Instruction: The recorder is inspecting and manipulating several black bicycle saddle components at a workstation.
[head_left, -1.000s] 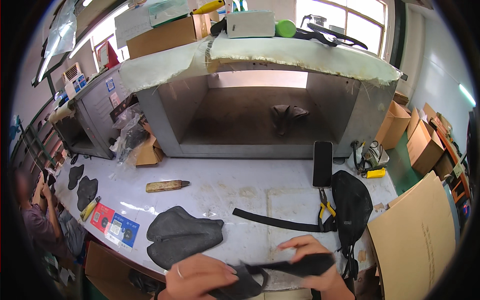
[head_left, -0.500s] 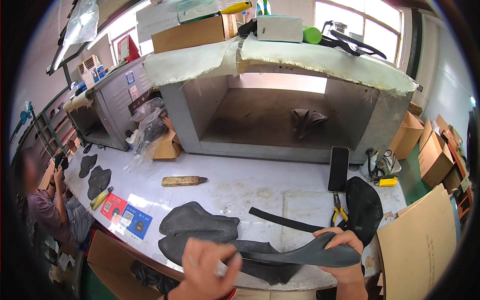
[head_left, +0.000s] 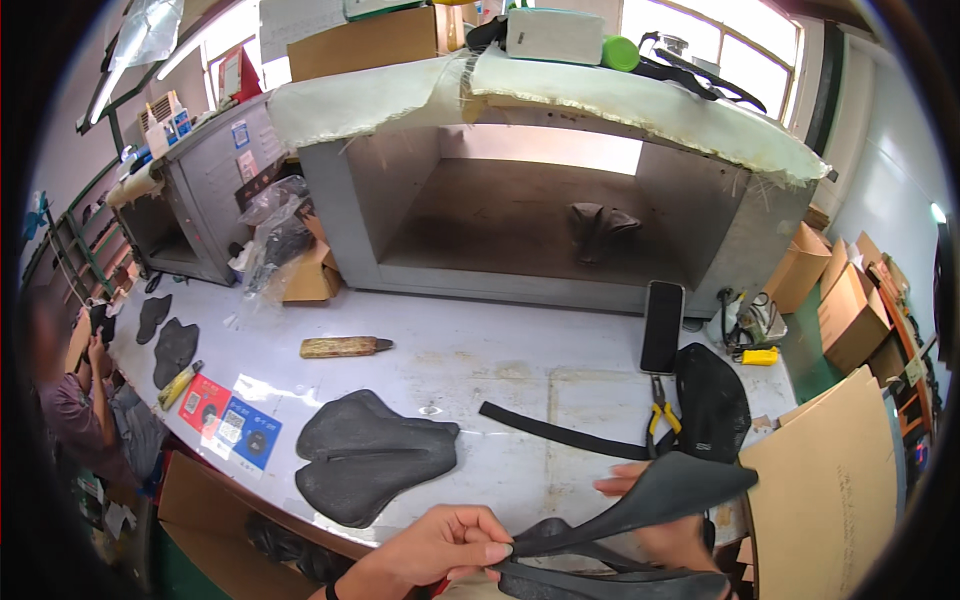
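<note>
My left hand [head_left: 455, 545] pinches the narrow end of a dark grey bicycle saddle cover [head_left: 640, 505] between thumb and fingers, near the table's front edge. Its two wide flaps spread to the right, with a gap between them. Partly hidden behind the upper flap is my right hand [head_left: 675, 543], slightly blurred, with its fingers stretched out to the left. Whether it touches the cover I cannot tell. To the left lies a flat saddle-shaped pad [head_left: 385, 455], dark grey with a slot along its middle.
Beyond the hands lie a black strap [head_left: 560, 432], yellow-handled pliers [head_left: 661, 420], a phone [head_left: 663, 328] and a black mesh piece [head_left: 712, 400]. A wooden-handled tool [head_left: 345, 347] lies farther left. A grey open metal box [head_left: 500, 300] stands behind. Another person [head_left: 95, 410] sits far left.
My left hand has moved from above the pad to the cover's narrow end and closed on it. My right hand's grip on the wide end has loosened; the cover has shifted right and its flaps spread.
</note>
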